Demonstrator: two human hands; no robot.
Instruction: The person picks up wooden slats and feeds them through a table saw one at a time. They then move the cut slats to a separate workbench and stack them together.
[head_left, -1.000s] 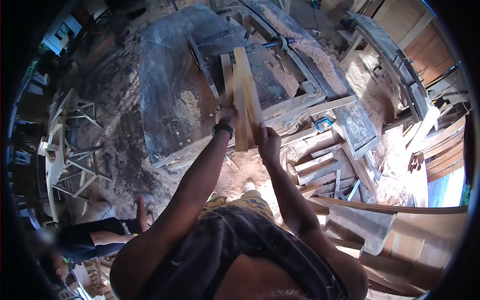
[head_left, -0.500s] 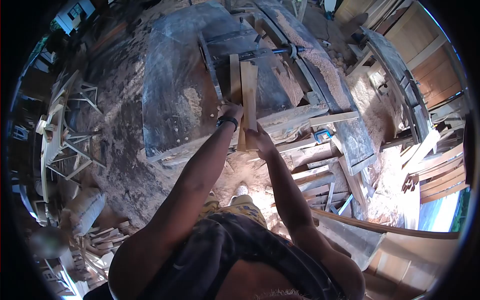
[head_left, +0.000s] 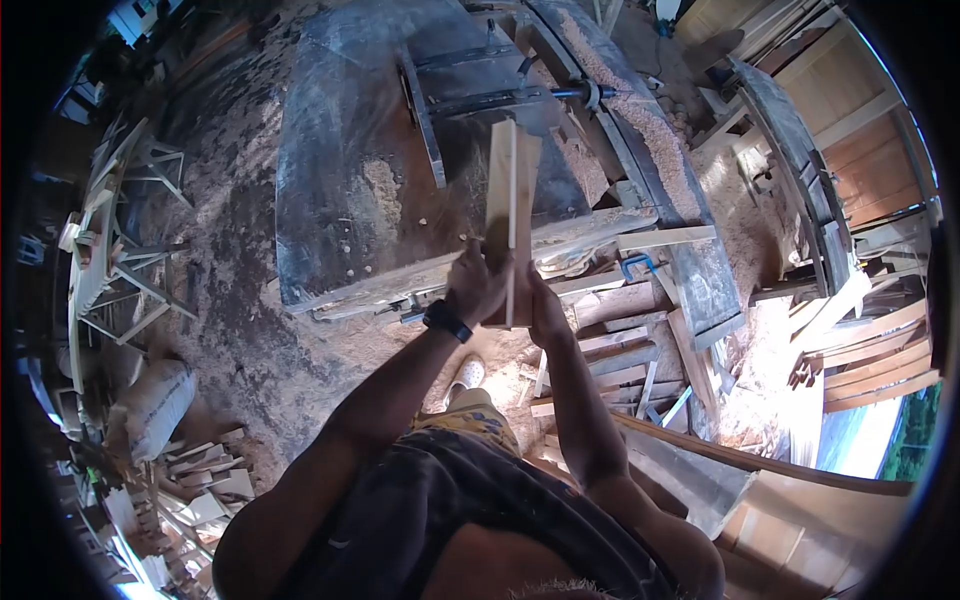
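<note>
Two pale wooden boards (head_left: 525,195) lie side by side against each other, pointing away from me over the front edge of the dark worktable (head_left: 330,200). My left hand (head_left: 477,283), with a black watch on its wrist, is closed on the left side of the boards near their close ends. On the other side, my right hand (head_left: 546,308) wraps around the right edge. Some of its fingers are hidden behind the wood. The near ends stick out past the table edge toward my body.
A dark metal fence (head_left: 422,120) with crossbars sits on the tabletop. Sawdust covers the right-hand rail (head_left: 640,115). A blue clamp (head_left: 638,267) is at the front right. Wood offcuts (head_left: 625,365) lie below it, and a stuffed sack (head_left: 155,405) stands at left.
The boards have come together, shifted right and moved closer to me. My left hand has moved down and right, off the tabletop, and my right hand has moved slightly right and down.
</note>
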